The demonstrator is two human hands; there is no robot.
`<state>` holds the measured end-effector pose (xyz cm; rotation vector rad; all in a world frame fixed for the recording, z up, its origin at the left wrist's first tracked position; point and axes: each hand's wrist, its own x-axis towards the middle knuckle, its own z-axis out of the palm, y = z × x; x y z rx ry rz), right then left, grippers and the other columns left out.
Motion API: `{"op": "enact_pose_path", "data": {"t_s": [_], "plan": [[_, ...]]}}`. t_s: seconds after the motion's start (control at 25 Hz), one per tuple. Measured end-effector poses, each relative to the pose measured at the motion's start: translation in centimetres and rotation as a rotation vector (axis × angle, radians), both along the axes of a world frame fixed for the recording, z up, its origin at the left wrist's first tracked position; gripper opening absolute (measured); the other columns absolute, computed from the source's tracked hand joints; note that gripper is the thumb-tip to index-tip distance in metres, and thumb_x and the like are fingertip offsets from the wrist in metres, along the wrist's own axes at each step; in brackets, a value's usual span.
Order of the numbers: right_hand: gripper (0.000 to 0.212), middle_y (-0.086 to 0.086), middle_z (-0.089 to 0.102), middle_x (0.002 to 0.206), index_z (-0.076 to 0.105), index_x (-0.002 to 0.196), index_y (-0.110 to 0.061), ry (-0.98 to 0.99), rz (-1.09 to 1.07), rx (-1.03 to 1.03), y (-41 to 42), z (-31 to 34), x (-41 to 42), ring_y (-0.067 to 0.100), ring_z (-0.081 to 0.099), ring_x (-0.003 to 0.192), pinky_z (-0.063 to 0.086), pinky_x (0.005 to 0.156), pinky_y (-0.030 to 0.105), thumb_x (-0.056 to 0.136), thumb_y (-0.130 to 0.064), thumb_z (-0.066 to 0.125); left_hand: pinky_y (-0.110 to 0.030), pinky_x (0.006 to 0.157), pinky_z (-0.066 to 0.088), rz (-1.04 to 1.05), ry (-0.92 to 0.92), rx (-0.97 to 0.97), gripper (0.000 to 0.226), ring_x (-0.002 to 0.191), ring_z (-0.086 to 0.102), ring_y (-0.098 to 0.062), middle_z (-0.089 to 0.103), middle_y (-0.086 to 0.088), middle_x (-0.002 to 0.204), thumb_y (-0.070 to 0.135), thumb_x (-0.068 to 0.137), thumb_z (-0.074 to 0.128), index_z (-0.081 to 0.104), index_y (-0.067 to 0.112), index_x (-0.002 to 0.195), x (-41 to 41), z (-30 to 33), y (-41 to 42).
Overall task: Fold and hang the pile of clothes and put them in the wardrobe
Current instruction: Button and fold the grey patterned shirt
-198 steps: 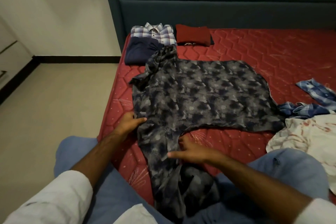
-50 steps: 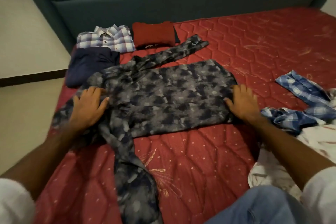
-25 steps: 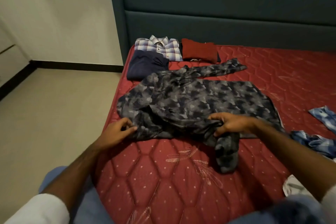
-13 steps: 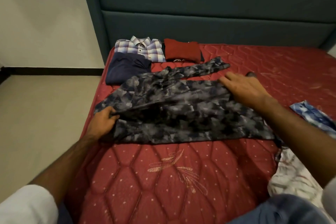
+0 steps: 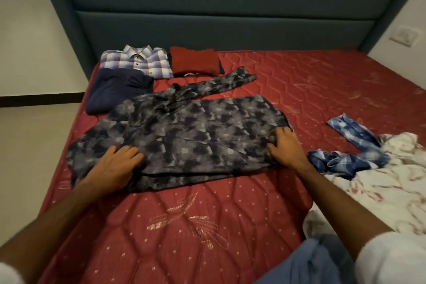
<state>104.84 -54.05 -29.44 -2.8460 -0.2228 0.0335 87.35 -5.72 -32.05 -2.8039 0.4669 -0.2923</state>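
The left hand (image 5: 115, 166) lies flat, fingers straight and together, pressing the near left part of the grey patterned shirt (image 5: 191, 136). The right hand (image 5: 287, 150) rests on the shirt's right end, fingers loosely spread and slightly bent over the cloth edge; neither hand grips anything. The shirt lies spread on the red mattress (image 5: 184, 226), partly folded, with its long axis running left to right across the bed. Its near edge shows a doubled layer. One sleeve (image 5: 221, 84) stretches from the shirt's far side towards the right and the headboard (image 5: 207, 11), ending near the folded red garment (image 5: 194, 61).

At the far left corner of the mattress three folded pieces sit close together: a checked shirt (image 5: 138, 62) with its collar towards the headboard, the red garment just beside it on the right, and a dark navy garment (image 5: 117, 90) in front of the checked one, touching the patterned shirt's far left corner.

To the right, unfolded clothes lie in a loose heap: a blue checked shirt (image 5: 352, 145) crumpled just beside the right hand, and a white cloth with reddish print (image 5: 391, 182) next to it, reaching the near right edge of the view. Both forearms show white sleeves pushed up, and a blue trouser knee (image 5: 315, 263) appears at the bottom.
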Motion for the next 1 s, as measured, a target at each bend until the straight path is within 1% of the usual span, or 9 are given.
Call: {"op": "enact_pose_path", "data": {"t_s": [0.12,0.28,0.44,0.56,0.64,0.72,0.84,0.92,1.0], "plan": [[0.063,0.017,0.042,0.144,0.045,0.144,-0.021,0.123,-0.224,-0.031,-2.5,0.2,1.2,0.042,0.037,0.134,0.032,0.109,0.055,0.092,-0.053,0.061,-0.034,0.06,0.026,-0.004,0.087,-0.013,0.037,0.071,0.059,-0.025,0.058,0.0,0.088,0.019,0.054,0.068,0.054,0.022,0.088,0.2,-0.5,-0.5],[0.089,0.009,0.053,0.143,0.05,0.145,-0.031,0.296,-0.175,0.272,-5.0,-1.7,4.4,0.035,0.048,0.134,0.037,0.113,0.052,0.07,-0.069,0.078,-0.029,0.053,0.033,-0.011,0.143,-0.121,0.031,0.066,0.065,-0.018,0.062,0.005,0.088,0.044,0.065,0.051,0.051,0.027,0.092,0.9,-0.2,-0.9],[0.028,0.013,0.069,0.107,0.068,0.114,-0.009,0.185,-0.233,0.777,-5.7,-1.6,5.9,0.026,0.065,0.096,0.055,0.073,0.023,0.087,-0.004,0.076,-0.029,0.046,0.042,0.007,0.176,-0.159,0.021,0.059,0.063,-0.015,0.057,0.007,0.078,0.045,0.074,0.048,0.042,0.03,0.087,2.0,-0.5,-1.7],[0.02,-0.001,0.07,0.095,0.071,0.097,-0.017,-0.032,-0.202,0.95,-6.7,-1.3,6.7,0.01,0.066,0.084,0.052,0.079,0.028,0.092,0.002,0.067,-0.029,0.045,0.035,0.104,0.141,-0.166,0.016,0.065,0.065,-0.019,0.06,0.004,0.082,0.039,0.08,0.041,0.047,0.025,0.087,1.8,-1.3,-2.0],[0.015,0.002,0.072,0.098,0.071,0.103,-0.012,-0.08,-0.232,0.929,-6.6,-2.0,7.1,0.011,0.067,0.089,0.053,0.084,0.034,0.096,-0.002,0.064,-0.027,0.045,0.026,0.161,0.104,-0.164,0.019,0.065,0.064,-0.023,0.059,0.001,0.084,0.036,0.081,0.04,0.048,0.021,0.09,1.3,-1.8,-2.1],[0.017,0.012,0.071,0.11,0.069,0.112,-0.008,-0.002,-0.248,0.712,-6.4,-3.1,7.6,0.027,0.067,0.104,0.052,0.093,0.041,0.1,-0.015,0.061,-0.028,0.044,0.026,0.182,0.089,-0.166,0.02,0.063,0.061,-0.026,0.055,-0.002,0.086,0.032,0.081,0.045,0.048,0.017,0.094,1.1,-1.9,-2.5],[0.048,0.021,0.063,0.125,0.058,0.127,-0.003,0.088,-0.213,0.34,-6.7,-4.0,7.5,0.039,0.06,0.117,0.049,0.098,0.047,0.098,-0.041,0.062,-0.038,0.048,0.041,0.183,0.025,-0.117,0.029,0.073,0.057,-0.03,0.051,-0.006,0.094,0.034,0.081,0.043,0.051,0.013,0.1,1.3,-1.7,-2.8],[0.061,0.016,0.061,0.125,0.052,0.133,-0.006,0.112,-0.214,0.335,-7.1,-3.5,7.2,0.036,0.06,0.115,0.05,0.098,0.049,0.09,-0.046,0.071,-0.045,0.061,0.043,0.325,-0.04,-0.129,0.035,0.084,0.056,-0.036,0.054,-0.012,0.104,0.037,0.085,0.049,0.055,0.011,0.107,1.6,-1.3,-2.7],[0.06,0.013,0.064,0.116,0.05,0.135,-0.008,0.194,-0.191,0.429,-7.3,-2.8,6.6,0.03,0.064,0.102,0.054,0.089,0.042,0.087,-0.032,0.079,-0.053,0.069,0.046,0.543,-0.046,-0.241,0.037,0.092,0.058,-0.042,0.057,-0.018,0.11,0.038,0.092,0.061,0.055,0.009,0.113,1.9,-1.1,-2.5]]}}
